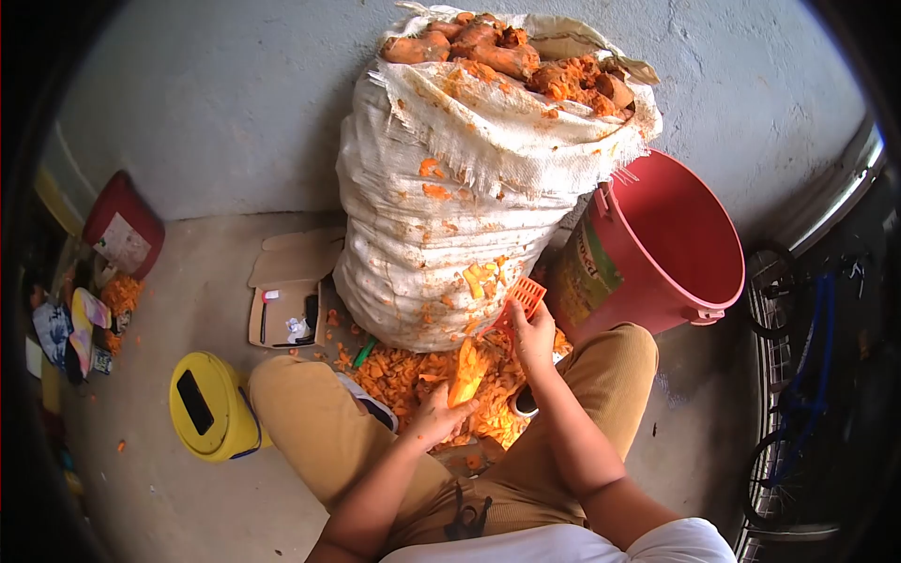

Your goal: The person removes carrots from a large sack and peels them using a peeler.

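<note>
My left hand (436, 418) is wrapped round the lower end of a peeled yellow-orange piece (466, 375), held upright between my knees. In my right hand (533, 340) is an orange slotted plastic tool (527, 296), raised beside the sack and apart from the piece. A heap of orange peelings (399, 373) lies on the floor below both hands. In front stands a tall white woven sack (422, 216), filled at its top with reddish-orange tubers (488, 52); orange scraps stick to its side.
A large red bucket (648, 272) stands right of the sack. On the left are a yellow bucket (221, 432) with a phone (195, 402) on its lid, an open cardboard box (272, 324) and a dark red container (124, 225). A blue bicycle (815, 375) is at far right.
</note>
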`<action>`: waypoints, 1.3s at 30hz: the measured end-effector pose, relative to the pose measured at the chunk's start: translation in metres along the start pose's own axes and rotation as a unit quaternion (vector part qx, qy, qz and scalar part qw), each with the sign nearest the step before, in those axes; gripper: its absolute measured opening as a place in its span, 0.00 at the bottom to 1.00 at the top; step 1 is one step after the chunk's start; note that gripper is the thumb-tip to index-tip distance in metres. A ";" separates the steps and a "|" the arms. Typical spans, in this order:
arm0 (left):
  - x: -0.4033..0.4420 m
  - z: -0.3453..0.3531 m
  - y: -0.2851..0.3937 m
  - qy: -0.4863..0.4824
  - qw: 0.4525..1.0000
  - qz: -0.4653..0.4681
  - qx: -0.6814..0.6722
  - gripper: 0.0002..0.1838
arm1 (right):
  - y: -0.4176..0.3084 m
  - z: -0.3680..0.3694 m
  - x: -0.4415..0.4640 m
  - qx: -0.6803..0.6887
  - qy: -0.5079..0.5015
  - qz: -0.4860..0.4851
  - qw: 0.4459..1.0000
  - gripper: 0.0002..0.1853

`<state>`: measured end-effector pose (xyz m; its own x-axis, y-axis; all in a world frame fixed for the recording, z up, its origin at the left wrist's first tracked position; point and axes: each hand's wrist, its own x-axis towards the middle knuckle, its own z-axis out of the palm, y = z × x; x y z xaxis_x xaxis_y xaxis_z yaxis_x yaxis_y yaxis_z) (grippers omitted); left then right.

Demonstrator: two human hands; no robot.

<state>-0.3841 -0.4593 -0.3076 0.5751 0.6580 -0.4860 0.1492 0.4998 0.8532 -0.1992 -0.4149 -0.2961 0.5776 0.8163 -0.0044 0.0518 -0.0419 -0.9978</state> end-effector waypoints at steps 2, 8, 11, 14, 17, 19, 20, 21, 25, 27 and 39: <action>0.002 0.002 -0.005 -0.003 1.000 0.014 -0.001 0.14 | 0.004 0.001 0.000 0.002 -0.005 -0.002 1.000 0.11; 0.001 0.007 0.001 -0.022 0.999 -0.008 0.028 0.16 | 0.011 0.008 -0.009 -0.055 -0.060 -0.003 0.997 0.13; 0.005 0.007 -0.003 -0.029 0.999 -0.003 0.039 0.18 | 0.006 0.013 -0.013 -0.049 -0.075 -0.002 0.996 0.13; 0.006 0.007 -0.005 -0.035 0.998 -0.011 0.042 0.18 | 0.001 0.014 -0.014 -0.026 -0.084 0.014 0.996 0.13; 0.005 0.008 -0.003 -0.032 0.998 -0.020 0.052 0.19 | 0.009 0.013 -0.011 -0.012 -0.095 0.031 0.995 0.13; 0.005 0.008 -0.002 -0.028 0.998 -0.023 0.057 0.19 | 0.013 0.013 -0.009 -0.013 -0.110 0.033 0.993 0.13; 0.006 0.008 -0.003 -0.027 0.998 -0.025 0.056 0.19 | 0.014 0.013 -0.009 -0.005 -0.119 0.043 0.992 0.13; 0.006 0.008 -0.003 -0.025 0.998 -0.026 0.055 0.19 | 0.014 0.013 -0.010 0.003 -0.128 0.052 0.990 0.13; 0.009 0.009 -0.005 -0.027 0.998 -0.018 0.050 0.19 | 0.012 0.016 -0.014 0.044 -0.159 0.092 0.982 0.13; 0.009 0.011 -0.002 -0.026 0.998 -0.027 0.044 0.19 | 0.012 0.017 -0.015 0.041 -0.162 0.086 0.982 0.13; 0.005 0.016 0.002 -0.033 0.989 -0.013 0.143 0.25 | 0.018 0.018 -0.012 0.018 -0.144 0.068 0.987 0.13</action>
<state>-0.3683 -0.4635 -0.3051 0.6177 0.6049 -0.5025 0.3798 0.3301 0.8642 -0.2203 -0.4150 -0.3151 0.3219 0.9344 -0.1523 -0.0418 -0.1467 -0.9883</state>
